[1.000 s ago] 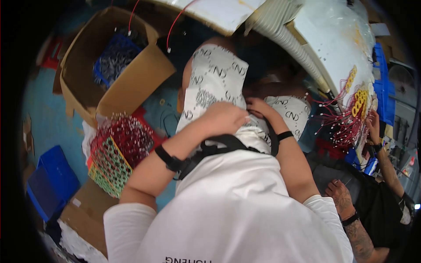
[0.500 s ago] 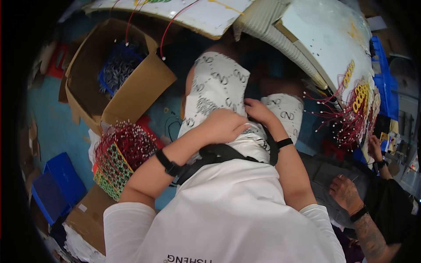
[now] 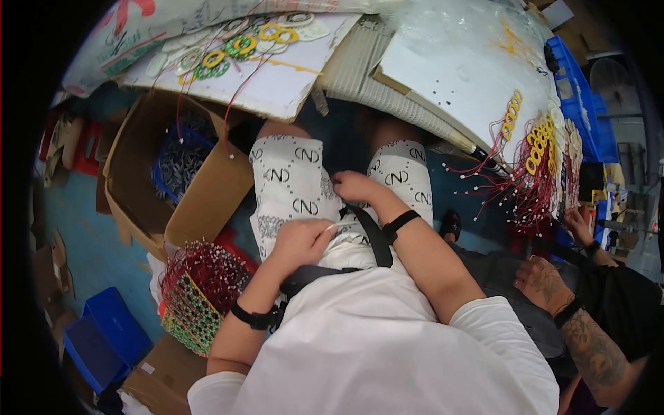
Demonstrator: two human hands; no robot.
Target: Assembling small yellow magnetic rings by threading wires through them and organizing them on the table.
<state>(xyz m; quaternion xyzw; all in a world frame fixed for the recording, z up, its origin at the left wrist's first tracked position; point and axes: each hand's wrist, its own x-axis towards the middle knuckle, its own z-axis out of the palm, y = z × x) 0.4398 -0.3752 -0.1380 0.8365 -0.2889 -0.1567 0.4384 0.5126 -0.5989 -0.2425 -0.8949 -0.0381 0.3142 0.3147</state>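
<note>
I am seated, with white patterned shorts (image 3: 280,173) over my thighs. My left hand (image 3: 302,242) is closed at the waist of the shorts, pinching a thin white cord (image 3: 342,224) that looks like a drawstring. Between my thighs, my right hand (image 3: 360,188) is closed around the end of a black strap (image 3: 377,238). The strap runs back to a black belt (image 3: 321,277) across my lap, partly under my white shirt (image 3: 387,339). Exactly how the right fingertips grip it is hidden.
Ahead stand white work tables (image 3: 443,76) with yellow rings (image 3: 539,145) on red wires. To the left are a cardboard box (image 3: 207,200) holding a blue basket (image 3: 166,162), wired green boards (image 3: 190,315) and a blue bin (image 3: 107,339). A co-worker's tattooed arm (image 3: 595,346) is close on the right.
My hands have moved apart: the left toward the left hip, the right up between the thighs, drawing out the strap. The white cord now shows. My view has tilted up, showing more tabletop.
</note>
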